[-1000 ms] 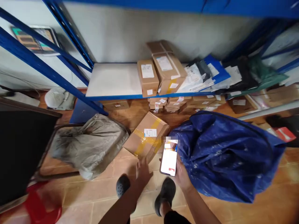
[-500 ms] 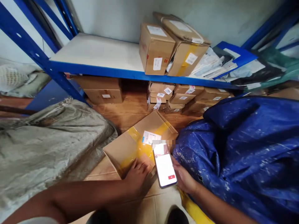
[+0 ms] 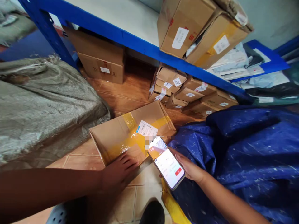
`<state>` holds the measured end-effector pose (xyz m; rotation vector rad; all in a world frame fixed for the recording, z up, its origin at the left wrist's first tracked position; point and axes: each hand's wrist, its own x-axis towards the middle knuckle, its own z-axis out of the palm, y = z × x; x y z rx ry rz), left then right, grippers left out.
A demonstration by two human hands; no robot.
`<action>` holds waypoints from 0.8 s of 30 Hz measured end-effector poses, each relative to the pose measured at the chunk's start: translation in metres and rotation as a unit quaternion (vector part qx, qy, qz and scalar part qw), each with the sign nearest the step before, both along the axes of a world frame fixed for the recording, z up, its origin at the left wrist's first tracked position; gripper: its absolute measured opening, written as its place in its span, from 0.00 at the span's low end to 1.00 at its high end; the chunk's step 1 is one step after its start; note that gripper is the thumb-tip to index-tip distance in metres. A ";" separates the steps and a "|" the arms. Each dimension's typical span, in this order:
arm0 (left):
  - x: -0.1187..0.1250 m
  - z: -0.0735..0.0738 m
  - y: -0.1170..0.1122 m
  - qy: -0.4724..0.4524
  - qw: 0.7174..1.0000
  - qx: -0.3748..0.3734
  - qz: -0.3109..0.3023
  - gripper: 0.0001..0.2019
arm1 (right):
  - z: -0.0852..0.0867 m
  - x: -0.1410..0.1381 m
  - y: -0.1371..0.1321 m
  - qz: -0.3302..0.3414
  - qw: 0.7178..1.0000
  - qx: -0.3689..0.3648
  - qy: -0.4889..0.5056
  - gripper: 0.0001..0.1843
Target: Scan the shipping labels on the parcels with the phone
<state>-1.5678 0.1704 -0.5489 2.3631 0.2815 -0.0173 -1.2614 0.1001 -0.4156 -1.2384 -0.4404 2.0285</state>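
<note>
The cardboard box (image 3: 121,137) lies on the tiled floor (image 3: 121,102) beside a blue sack (image 3: 245,155), its yellow tape unbroken and its label (image 3: 147,128) facing up. The left hand (image 3: 119,172) rests on the box's near edge, fingers spread flat. The right hand (image 3: 189,169) grips a lit phone (image 3: 167,163) just beside the label.

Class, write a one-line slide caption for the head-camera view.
Left hand rests on a taped cardboard box on the floor; right hand holds a phone.

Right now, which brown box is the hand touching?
The yellow-taped box on the floor, under the left hand. The other boxes sit untouched on or beneath the blue shelf.
</note>
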 end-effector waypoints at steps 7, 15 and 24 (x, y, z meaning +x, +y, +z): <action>-0.005 -0.010 0.002 -0.029 0.996 0.058 -0.060 0.41 | 0.004 0.014 0.032 0.085 0.994 0.046 -0.042 0.34; -0.004 -0.011 0.001 -0.039 0.996 0.067 -0.053 0.42 | 0.014 0.013 0.038 0.118 0.990 0.061 -0.056 0.41; -0.005 -0.015 0.001 -0.050 0.995 0.068 -0.051 0.41 | 0.016 0.013 0.033 0.117 0.991 0.061 -0.027 0.38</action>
